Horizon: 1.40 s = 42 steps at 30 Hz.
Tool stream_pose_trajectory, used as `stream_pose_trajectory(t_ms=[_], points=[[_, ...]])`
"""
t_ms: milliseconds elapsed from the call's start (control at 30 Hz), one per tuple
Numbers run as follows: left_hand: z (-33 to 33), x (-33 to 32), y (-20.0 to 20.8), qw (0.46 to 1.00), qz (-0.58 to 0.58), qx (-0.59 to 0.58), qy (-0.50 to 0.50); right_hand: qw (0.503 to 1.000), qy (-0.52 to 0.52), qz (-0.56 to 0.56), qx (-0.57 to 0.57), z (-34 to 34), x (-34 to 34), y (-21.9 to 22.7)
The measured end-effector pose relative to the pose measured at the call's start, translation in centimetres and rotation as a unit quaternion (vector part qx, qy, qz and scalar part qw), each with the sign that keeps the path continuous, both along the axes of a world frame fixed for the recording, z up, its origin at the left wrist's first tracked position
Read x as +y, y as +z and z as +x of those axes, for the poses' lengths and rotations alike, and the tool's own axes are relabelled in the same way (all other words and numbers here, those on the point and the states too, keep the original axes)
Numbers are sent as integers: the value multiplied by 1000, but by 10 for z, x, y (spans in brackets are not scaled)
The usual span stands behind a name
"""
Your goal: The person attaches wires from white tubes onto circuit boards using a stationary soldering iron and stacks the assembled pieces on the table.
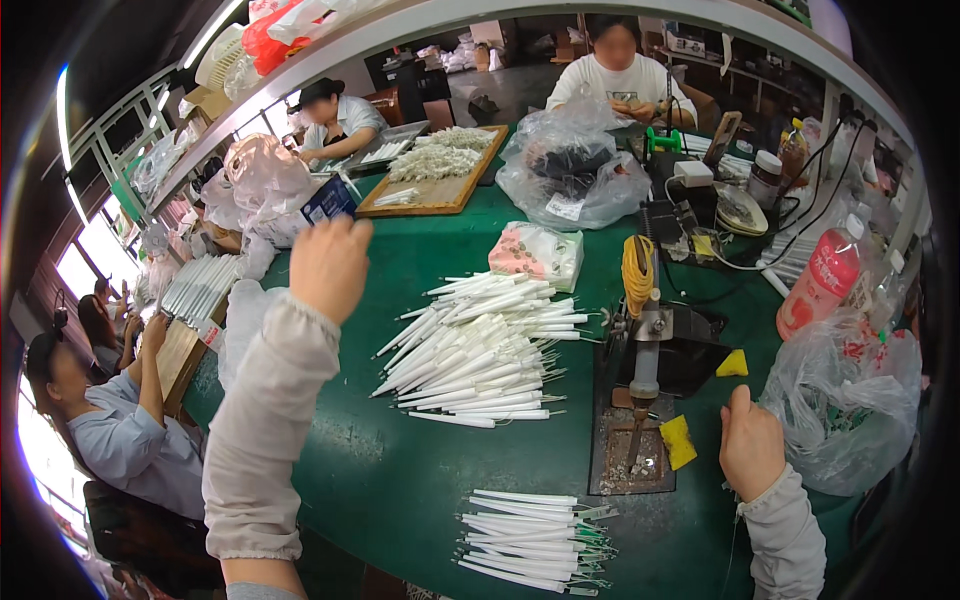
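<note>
My left hand (332, 268) is raised over the left part of the green table, fingers curled closed; whatever they hold is hidden. My right hand (752, 443) is a closed fist at the right, beside the yellow sponge pieces (679, 442). A thin strand hangs below its wrist, and I cannot make out what is in its fingers. Between my hands lies a loose pile of slim white tubes with thin wire ends (475, 350). Closer to me, more white tubes with green wire ends (525, 540) lie side by side. A soldering iron (645, 370) points down over a small tray (632, 468).
A clear plastic bag (845, 400) and a pink-red bottle (822, 275) stand at the right. Behind the pile are a tissue pack (537, 255), a large plastic bag (570, 165) and a wooden tray (480, 185). Other people sit at the far side and left.
</note>
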<state>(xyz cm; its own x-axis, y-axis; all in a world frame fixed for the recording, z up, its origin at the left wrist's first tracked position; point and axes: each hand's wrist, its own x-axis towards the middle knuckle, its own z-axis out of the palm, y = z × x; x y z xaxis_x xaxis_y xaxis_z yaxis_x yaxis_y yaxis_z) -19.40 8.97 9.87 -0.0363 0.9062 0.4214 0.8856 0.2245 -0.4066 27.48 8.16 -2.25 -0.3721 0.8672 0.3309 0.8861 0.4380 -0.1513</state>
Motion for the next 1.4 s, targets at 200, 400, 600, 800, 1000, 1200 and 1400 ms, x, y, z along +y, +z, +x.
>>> stream_pose_trajectory(t_ms=[200, 400, 600, 800, 1000, 1200, 1400], points=[[55, -68, -60, 937, -107, -277, -185, 1000, -2, -11, 16, 3, -3, 3], [59, -92, -60, 951, -114, -249, -143, 1000, -5, 19, 17, 1, -3, 10], [75, -91, -84, 891, -114, -308, -312, 999, 34, 1, 14, -5, -11, 18], [113, -79, -105, 908, -81, -230, -340, 999, 28, 17, 12, -11, -23, 26], [123, -80, -119, 936, -116, -185, -278, 997, 37, 41, 44, -17, -34, 37], [112, -79, -119, 902, -121, -304, -282, 981, 131, -81, 119, -26, -50, 50], [112, -81, -121, 867, -108, -337, -351, 885, 240, -322, 234, -34, -57, 47]])
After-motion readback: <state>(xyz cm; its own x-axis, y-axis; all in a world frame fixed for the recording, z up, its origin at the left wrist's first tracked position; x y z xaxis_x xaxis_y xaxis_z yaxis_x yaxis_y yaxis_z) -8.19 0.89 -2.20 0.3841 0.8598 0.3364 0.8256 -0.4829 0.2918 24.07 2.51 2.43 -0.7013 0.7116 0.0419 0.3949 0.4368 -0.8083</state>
